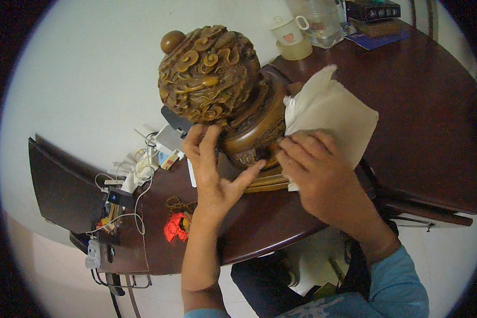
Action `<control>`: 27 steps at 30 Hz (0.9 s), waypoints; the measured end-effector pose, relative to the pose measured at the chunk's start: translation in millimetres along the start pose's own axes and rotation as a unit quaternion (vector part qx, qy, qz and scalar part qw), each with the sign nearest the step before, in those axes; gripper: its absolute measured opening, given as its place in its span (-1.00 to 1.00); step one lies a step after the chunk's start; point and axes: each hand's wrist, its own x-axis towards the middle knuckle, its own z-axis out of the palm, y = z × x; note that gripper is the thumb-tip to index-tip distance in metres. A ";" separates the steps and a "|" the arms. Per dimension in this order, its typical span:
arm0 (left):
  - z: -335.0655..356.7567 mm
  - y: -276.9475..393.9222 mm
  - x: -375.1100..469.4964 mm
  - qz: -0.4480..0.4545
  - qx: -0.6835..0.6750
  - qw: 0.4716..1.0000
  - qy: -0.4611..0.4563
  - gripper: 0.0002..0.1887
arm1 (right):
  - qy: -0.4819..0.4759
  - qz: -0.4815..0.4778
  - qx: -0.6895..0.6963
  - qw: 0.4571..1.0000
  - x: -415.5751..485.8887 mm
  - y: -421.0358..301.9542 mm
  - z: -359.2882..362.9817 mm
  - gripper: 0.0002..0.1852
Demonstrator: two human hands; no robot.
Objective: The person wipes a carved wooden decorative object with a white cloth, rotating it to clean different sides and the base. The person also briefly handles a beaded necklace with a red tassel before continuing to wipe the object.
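A brown carved ornament (208,75) with a round lid-like top, curling relief and a ball knob stands on the table, leaning in view toward the upper left. My left hand (214,175) grips it from the near side: two fingers reach under the carved round part, and the thumb rests by the stepped base (264,183). In my right hand (314,171) is a pale cloth or paper wipe (338,115), pressed along the ornament's right side near the base. The fingertips of that hand are partly hidden by the wipe and slightly blurred.
The dark wooden table (429,119) has a curved front edge. Power strips and white cables (143,167) clutter the left, beside a dark monitor-like panel (67,187). A red tassel (177,227) lies nearby. Behind are a white lidded mug (288,33) and stacked boxes (373,18).
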 end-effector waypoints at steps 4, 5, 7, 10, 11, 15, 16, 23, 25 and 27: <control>0.9 0.1 -0.6 0.003 -0.007 1.000 0.008 -0.07 | -0.013 0.046 0.054 0.997 -5.1 3.2 -10.6 -0.64; 1.1 -0.1 -0.5 0.007 -0.007 1.000 0.010 -0.07 | -0.009 0.068 0.076 0.995 -5.6 2.8 -12.2 -0.65; 1.1 -0.6 -0.5 0.005 -0.007 1.000 0.009 -0.07 | -0.001 0.108 0.117 0.987 -5.3 2.0 -14.5 -0.66; 1.5 -1.3 -0.5 0.011 -0.006 1.000 0.012 -0.07 | -0.010 0.106 0.087 0.990 -3.1 3.8 -19.3 -0.70; 1.6 -1.5 -0.3 0.019 -0.002 1.000 0.014 -0.07 | -0.008 0.089 0.063 0.994 -2.3 5.0 -21.5 -0.71; 1.6 -0.9 -0.3 0.011 0.004 1.000 0.010 -0.06 | -0.017 0.037 -0.018 0.999 -2.0 3.4 -25.1 -0.72; 1.6 -0.6 -0.4 0.008 0.005 1.000 0.010 -0.06 | 0.000 0.017 -0.025 1.000 -1.5 1.5 -22.4 -0.72; 1.3 1.7 -0.4 0.013 -0.005 1.000 0.009 -0.06 | 0.047 -0.016 -0.109 0.993 -0.5 -6.1 9.9 -0.69; 1.4 2.2 0.5 0.016 -0.009 1.000 0.013 -0.07 | 0.033 -0.014 -0.107 0.994 -0.1 -5.5 11.4 -0.69; 0.7 3.0 1.4 0.015 -0.014 1.000 0.009 -0.08 | 0.032 -0.009 -0.095 0.995 1.1 -2.5 9.5 -0.69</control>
